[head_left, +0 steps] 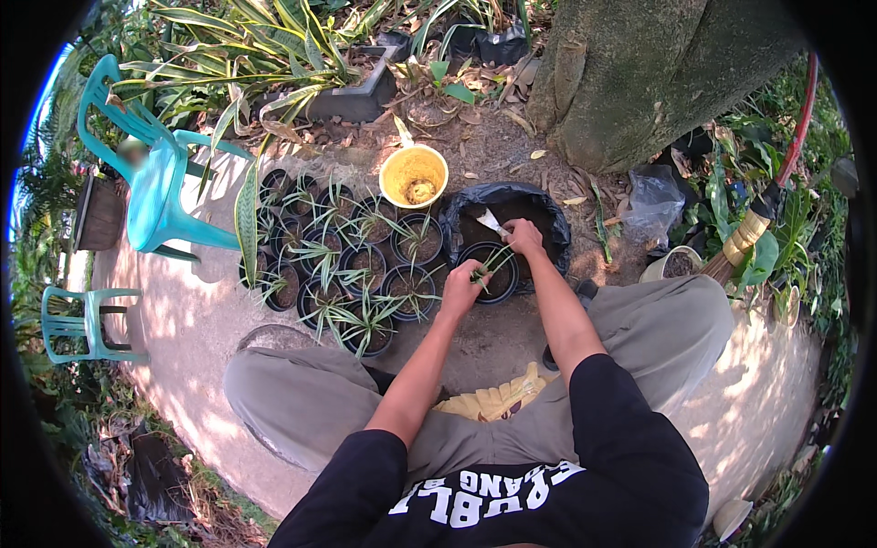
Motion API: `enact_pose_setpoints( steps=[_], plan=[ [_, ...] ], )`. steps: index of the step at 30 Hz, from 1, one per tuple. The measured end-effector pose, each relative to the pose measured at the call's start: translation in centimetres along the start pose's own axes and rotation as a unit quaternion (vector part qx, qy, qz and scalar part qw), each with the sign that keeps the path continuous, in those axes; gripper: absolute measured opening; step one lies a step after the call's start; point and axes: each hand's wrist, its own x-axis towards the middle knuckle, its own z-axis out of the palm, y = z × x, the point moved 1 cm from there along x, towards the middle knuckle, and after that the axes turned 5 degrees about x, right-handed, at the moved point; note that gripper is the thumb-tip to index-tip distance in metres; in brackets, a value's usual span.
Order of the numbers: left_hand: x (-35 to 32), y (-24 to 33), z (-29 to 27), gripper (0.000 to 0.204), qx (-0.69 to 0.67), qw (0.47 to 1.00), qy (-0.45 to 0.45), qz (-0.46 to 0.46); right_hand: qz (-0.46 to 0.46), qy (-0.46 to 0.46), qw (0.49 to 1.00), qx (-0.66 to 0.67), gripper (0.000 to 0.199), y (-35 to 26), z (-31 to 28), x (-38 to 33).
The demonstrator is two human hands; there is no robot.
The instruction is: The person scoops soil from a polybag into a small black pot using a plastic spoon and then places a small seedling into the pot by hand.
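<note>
My left hand [462, 287] is closed on a small green plant [479, 274], held at the left rim of a black pot [498, 290]. Its narrow leaves reach over the pot; its lower part is hidden by my fingers. My right hand [524, 237] grips a small trowel [490, 221] with a pale blade pointing away and to the left. That hand is above the near side of a soil-filled container [559, 215] lined with black plastic, just beyond the pot. Dark soil [539, 208] shows inside the container.
Several black pots with spiky young plants [367, 315] crowd the ground at left. A yellow dipper [414, 175] stands behind them. Teal chairs [157, 196] are farther left. A tree trunk [630, 82], clear plastic bag [654, 203] and broom [744, 237] lie rightward. Yellow cloth [493, 400] lies between my legs.
</note>
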Motion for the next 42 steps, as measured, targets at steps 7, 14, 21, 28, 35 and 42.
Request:
enact_pose_setpoints(
  steps=[7, 14, 21, 28, 35, 42],
  plan=[
    [0.1, -1.2, 0.5, 0.014, -0.061, 0.997, 0.039, -0.038, -0.013, 0.019, 1.000, 0.006, 0.034, 3.9, -3.3, -2.4],
    [0.5, -1.4, 0.2, 0.017, -0.052, 0.994, 0.046, -0.083, -0.069, -0.047, 0.995, 0.053, 0.039, 7.5, -7.1, -4.1],
    [1.2, -2.3, -0.4, 0.015, -0.004, 0.993, 0.055, -0.101, -0.141, -0.145, 0.978, 0.049, 0.043, 7.0, -10.4, -5.8],
    [1.2, -2.2, -0.7, 0.014, 0.017, 0.993, 0.054, -0.102, -0.144, -0.130, 0.968, -0.158, 0.045, 3.5, -11.9, -7.9],
    [1.0, -1.9, -0.7, 0.014, 0.005, 0.995, 0.048, -0.089, -0.164, -0.116, 0.950, -0.238, 0.040, 1.1, -12.2, -9.5],
    [1.2, -2.4, -0.8, 0.013, 0.004, 0.995, 0.042, -0.091, -0.167, -0.118, 0.946, -0.250, 0.038, -0.4, -12.1, -10.0]
  ],
)
